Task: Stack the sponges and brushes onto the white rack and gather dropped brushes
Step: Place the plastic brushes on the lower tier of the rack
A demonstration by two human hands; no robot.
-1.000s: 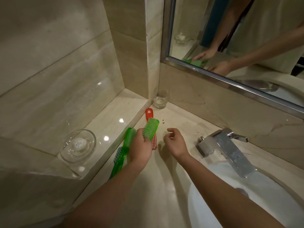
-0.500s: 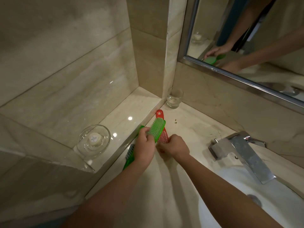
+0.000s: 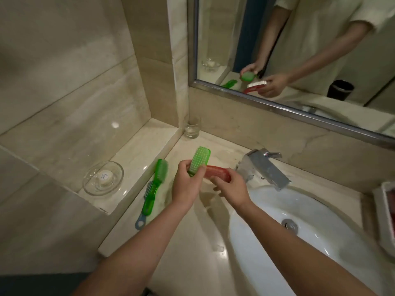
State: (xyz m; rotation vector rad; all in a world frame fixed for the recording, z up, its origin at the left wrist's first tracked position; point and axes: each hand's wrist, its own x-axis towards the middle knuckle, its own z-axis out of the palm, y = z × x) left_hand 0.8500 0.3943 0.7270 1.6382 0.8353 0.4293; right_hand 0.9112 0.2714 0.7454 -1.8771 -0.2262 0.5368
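Note:
My left hand (image 3: 186, 182) grips a short green brush (image 3: 199, 158), bristles facing me, above the counter. My right hand (image 3: 232, 188) holds a red brush (image 3: 217, 171) lifted off the counter, just right of the green one. A long-handled green brush (image 3: 157, 180) lies on the counter against the ledge, partly over a blue-grey brush (image 3: 145, 205). At the far right edge a white rack (image 3: 384, 212) shows only in part, with something red inside.
A glass dish with a small soap (image 3: 103, 177) sits on the raised ledge. An empty drinking glass (image 3: 192, 127) stands in the corner. The chrome faucet (image 3: 265, 167) overhangs the white sink (image 3: 299, 231). The mirror (image 3: 299, 50) hangs above the counter.
My right hand reached the red brush, took hold of it and lifted it off the counter. My left hand kept the short green brush. The camera swung right, bringing the sink and rack into view.

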